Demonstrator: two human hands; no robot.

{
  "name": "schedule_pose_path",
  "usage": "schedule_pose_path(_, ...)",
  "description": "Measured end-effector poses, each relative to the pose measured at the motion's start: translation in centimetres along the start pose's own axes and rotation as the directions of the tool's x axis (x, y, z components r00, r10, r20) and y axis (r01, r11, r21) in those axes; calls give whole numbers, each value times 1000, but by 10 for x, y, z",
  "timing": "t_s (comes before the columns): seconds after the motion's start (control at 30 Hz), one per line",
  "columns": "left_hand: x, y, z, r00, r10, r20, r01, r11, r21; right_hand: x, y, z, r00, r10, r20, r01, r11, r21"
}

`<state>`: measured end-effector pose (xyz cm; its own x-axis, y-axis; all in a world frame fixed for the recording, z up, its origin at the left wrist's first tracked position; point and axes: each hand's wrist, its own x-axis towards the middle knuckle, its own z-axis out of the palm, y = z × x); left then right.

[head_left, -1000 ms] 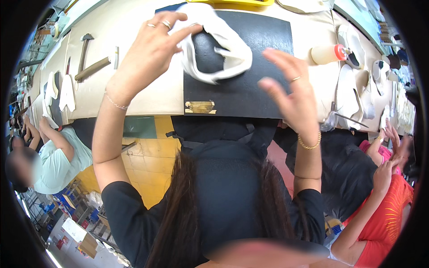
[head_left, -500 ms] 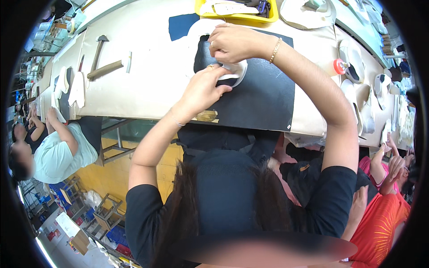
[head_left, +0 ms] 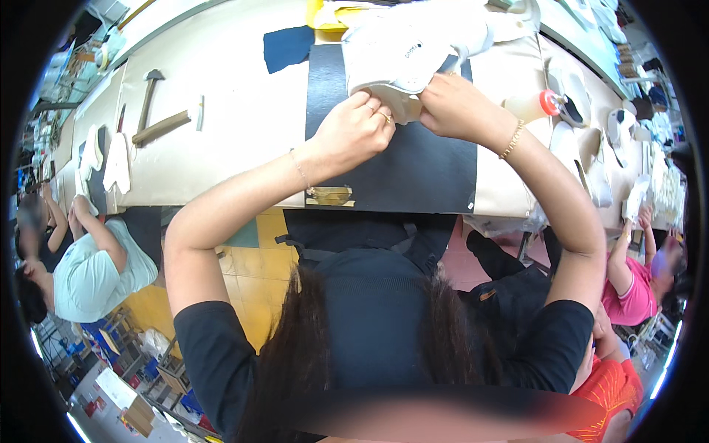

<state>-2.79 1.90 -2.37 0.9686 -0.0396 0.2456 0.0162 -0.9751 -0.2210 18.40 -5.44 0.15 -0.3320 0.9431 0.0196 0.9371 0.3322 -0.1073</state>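
Note:
A white shoe upper (head_left: 395, 48) hangs over the far part of a black mat (head_left: 413, 166), tilted with its near edge toward me. My left hand (head_left: 358, 129) is closed on the near left edge of the upper, fingers curled in. On the near right edge, my right hand (head_left: 454, 107) is also closed, its fingertips partly hidden by the upper. A paler flap or lining shows between the two hands. Whether a small tool is in either hand I cannot make out.
To the left lie a hammer (head_left: 162, 127) and a dark blue sheet (head_left: 288, 49). A yellow tray (head_left: 323, 16) stands at the back. To the right are a red-capped bottle (head_left: 548, 103) and several white shoe pieces (head_left: 567, 151). Co-workers sit on both sides.
The upper has been lifted and turned, so its white outer side now shows. My left hand has moved up to its near edge; my right hand has moved right and nearer.

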Motion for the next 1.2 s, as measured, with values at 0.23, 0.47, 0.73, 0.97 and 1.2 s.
schedule_pose_path(0.23, 0, 8, 32, 999, 24, -47, -20, 997, 74, -12, -11, 52, 956, 290, -39, -271, 929, 251)
schedule_pose_path(0.47, 5, -2, 32, 999, -25, 45, 25, 1000, 7, -9, -1, 55, 854, 516, -63, -445, 787, 428)
schedule_pose_path(0.73, 11, 3, 35, 991, -60, -118, 65, 997, 37, -26, -10, 48, 782, 617, 85, -512, 559, 652)
schedule_pose_path(0.97, 7, -5, 35, 995, -40, -87, 43, 998, 37, -12, -23, 60, 853, 431, -294, -311, 873, 376)
schedule_pose_path(1.2, 3, -6, 47, 970, -37, -241, 54, 997, 63, -10, -21, 78, 661, 720, -211, -629, 685, 367)
